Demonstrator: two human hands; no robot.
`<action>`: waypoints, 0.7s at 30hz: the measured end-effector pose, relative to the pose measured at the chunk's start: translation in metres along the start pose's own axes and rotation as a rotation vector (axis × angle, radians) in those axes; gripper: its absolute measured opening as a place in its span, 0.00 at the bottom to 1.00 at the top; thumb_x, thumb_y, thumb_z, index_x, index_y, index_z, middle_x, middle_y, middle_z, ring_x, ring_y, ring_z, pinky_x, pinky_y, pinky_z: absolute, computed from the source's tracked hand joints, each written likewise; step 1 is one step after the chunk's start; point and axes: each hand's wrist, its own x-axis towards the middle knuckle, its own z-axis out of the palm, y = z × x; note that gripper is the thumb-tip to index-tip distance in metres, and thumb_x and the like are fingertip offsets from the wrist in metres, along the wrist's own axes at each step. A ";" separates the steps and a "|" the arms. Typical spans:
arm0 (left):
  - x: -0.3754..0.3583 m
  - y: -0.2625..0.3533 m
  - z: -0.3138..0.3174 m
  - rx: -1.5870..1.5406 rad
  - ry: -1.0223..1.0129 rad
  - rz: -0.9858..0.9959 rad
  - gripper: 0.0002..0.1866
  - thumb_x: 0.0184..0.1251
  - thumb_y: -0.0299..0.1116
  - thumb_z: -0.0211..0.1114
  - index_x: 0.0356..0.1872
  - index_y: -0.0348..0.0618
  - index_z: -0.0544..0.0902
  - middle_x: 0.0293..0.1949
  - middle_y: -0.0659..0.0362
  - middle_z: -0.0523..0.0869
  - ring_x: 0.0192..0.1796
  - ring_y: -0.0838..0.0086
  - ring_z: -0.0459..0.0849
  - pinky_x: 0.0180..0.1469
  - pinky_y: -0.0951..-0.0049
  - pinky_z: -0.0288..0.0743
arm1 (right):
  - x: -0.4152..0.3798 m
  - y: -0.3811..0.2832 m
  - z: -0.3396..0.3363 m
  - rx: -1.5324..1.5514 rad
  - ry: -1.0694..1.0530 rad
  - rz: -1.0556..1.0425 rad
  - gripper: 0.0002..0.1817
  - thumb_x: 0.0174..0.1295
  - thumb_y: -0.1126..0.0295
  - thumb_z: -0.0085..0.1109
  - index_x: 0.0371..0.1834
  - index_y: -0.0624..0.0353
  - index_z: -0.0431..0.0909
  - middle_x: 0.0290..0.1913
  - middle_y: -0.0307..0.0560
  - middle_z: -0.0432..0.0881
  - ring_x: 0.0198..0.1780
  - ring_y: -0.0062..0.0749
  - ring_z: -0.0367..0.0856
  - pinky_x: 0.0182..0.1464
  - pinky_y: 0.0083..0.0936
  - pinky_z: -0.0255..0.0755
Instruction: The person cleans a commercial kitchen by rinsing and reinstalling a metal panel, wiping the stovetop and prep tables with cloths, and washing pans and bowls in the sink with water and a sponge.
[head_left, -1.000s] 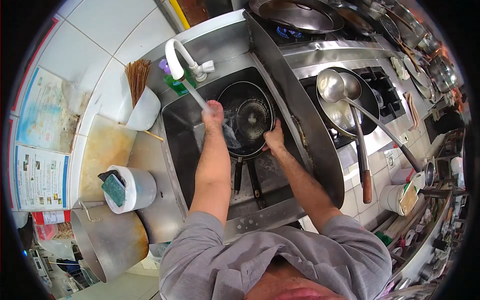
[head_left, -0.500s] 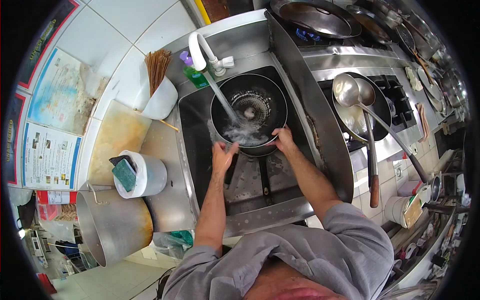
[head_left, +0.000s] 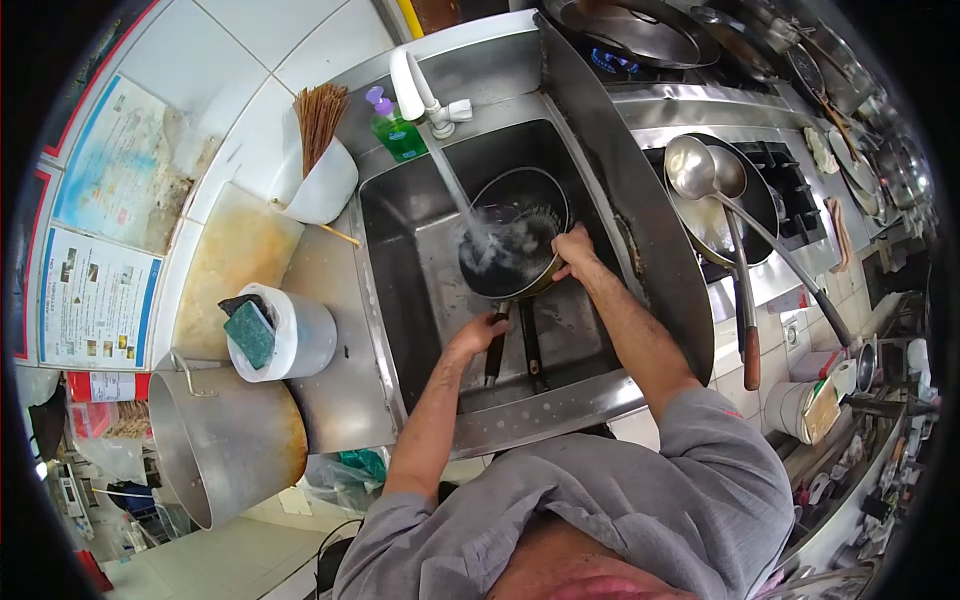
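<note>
A dark frying pan (head_left: 512,277) is tilted inside the metal sink (head_left: 410,235). Water from the white faucet (head_left: 408,85) pours into it and splashes. My right hand (head_left: 573,253) grips the pan's right rim, with the thumb on the near side. At the near edge, my left hand (head_left: 478,333) is closed around the top of a black handle (head_left: 495,355) that joins this pan. Another dark handle (head_left: 531,350) lies beside it, from a second pan mostly hidden underneath.
Green soap bottle (head_left: 398,135) and a holder with a bristle brush (head_left: 318,125) stand behind the sink. A white bucket with a sponge (head_left: 250,335) and a large pot (head_left: 225,445) are at left. Ladles (head_left: 692,168) rest in a wok at right; a burner flame (head_left: 612,62) burns beyond.
The pan has tipped from facing up to a steep tilt and sits lower in the sink. My left hand has moved down from beside the rim onto the handle.
</note>
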 end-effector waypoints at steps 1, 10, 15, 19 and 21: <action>0.016 0.002 0.002 0.090 0.059 0.026 0.20 0.63 0.41 0.59 0.50 0.37 0.75 0.35 0.61 0.81 0.34 0.76 0.78 0.32 0.71 0.72 | -0.001 -0.001 -0.003 -0.053 0.114 -0.116 0.29 0.47 0.79 0.47 0.58 0.65 0.58 0.50 0.62 0.71 0.43 0.56 0.78 0.21 0.41 0.81; 0.146 0.151 -0.100 -1.466 0.208 0.338 0.12 0.66 0.29 0.50 0.48 0.36 0.68 0.45 0.49 0.77 0.44 0.57 0.80 0.48 0.59 0.77 | -0.002 -0.017 -0.008 0.058 0.255 -0.457 0.35 0.46 0.81 0.44 0.64 0.55 0.59 0.46 0.58 0.77 0.26 0.41 0.80 0.12 0.28 0.70; 0.186 0.146 -0.107 -1.859 0.297 0.312 0.07 0.65 0.29 0.52 0.40 0.36 0.72 0.37 0.52 0.80 0.42 0.60 0.81 0.45 0.61 0.80 | 0.016 -0.005 -0.006 0.288 0.117 -0.471 0.35 0.42 0.85 0.44 0.62 0.57 0.61 0.44 0.51 0.76 0.27 0.37 0.79 0.10 0.26 0.74; 0.140 0.139 -0.084 -1.074 0.467 0.311 0.07 0.62 0.33 0.58 0.31 0.40 0.74 0.30 0.53 0.81 0.32 0.62 0.81 0.37 0.65 0.77 | 0.035 0.012 -0.006 0.461 -0.020 -0.370 0.36 0.43 0.83 0.44 0.62 0.55 0.62 0.46 0.54 0.76 0.29 0.41 0.79 0.12 0.32 0.75; 0.108 0.110 -0.074 -0.077 0.834 0.391 0.13 0.57 0.37 0.64 0.33 0.39 0.74 0.31 0.51 0.80 0.32 0.61 0.78 0.36 0.63 0.72 | 0.038 0.018 -0.004 0.645 -0.129 -0.290 0.31 0.43 0.83 0.45 0.57 0.56 0.65 0.44 0.53 0.75 0.33 0.48 0.80 0.14 0.42 0.78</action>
